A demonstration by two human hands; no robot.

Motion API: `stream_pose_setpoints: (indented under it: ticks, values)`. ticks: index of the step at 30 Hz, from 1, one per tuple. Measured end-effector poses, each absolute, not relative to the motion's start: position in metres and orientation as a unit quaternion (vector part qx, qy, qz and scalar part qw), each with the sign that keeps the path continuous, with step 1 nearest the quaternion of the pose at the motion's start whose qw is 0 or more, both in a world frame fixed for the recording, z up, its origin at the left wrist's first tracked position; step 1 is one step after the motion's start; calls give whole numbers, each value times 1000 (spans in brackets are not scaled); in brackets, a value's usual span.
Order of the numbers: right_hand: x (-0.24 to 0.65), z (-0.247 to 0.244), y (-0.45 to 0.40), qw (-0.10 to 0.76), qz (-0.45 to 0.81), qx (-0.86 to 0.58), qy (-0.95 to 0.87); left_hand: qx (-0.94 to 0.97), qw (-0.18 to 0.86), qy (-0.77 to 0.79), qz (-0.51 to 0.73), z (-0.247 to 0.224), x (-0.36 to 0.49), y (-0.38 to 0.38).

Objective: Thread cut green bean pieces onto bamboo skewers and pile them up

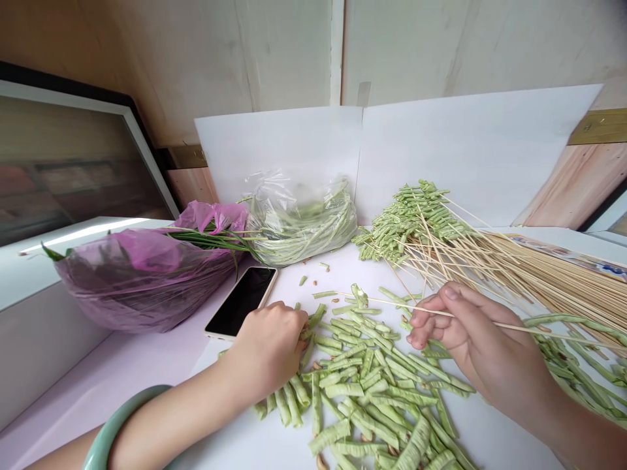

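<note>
My right hand (pixel 482 336) pinches a thin bamboo skewer (pixel 392 303) between thumb and fingers. The skewer lies almost level, its tip pointing left over the bean pieces. Close to the tip is one short green bean piece (pixel 359 296); whether it is threaded or lies behind I cannot tell. My left hand (pixel 272 343), knuckles up, is curled closed at the left edge of the pile of cut green bean pieces (pixel 343 390). Its fingertips are hidden, with bean pieces right beside them. A green bangle (pixel 120 418) circles my left wrist.
Behind my left hand lies a phone (pixel 242 301). Farther back are a purple bag (pixel 147 274) of greens and a clear bag (pixel 304 225) of long beans. Skewered beans (pixel 416 219) are stacked at the back right, beside many bare skewers (pixel 553 264). Long beans (pixel 582 372) lie far right.
</note>
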State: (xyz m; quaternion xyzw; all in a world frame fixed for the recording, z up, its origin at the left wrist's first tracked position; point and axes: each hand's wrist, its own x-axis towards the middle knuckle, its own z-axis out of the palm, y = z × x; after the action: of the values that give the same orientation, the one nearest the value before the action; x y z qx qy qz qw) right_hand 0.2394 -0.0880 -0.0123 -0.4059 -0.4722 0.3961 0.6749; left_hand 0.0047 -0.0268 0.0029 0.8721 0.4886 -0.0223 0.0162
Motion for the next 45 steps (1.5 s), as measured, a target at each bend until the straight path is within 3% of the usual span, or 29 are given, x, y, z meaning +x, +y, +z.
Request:
stream_pose_setpoints:
  ticks: [4,9,15,45]
  values:
    - [239,-12,-89,680,393,-404,-470,869,92,478,85,3,4,-25]
    - [238,-11,-92,679,403,-389,-475,775,365,425,291,-3,8,-15]
    - [231,-6,-97,654,416,-379,-505,659,544,369,365,-15,14,-10]
    - [225,-14,-106,585,455,-374,-559,632,596,299,396,-16,13,-20]
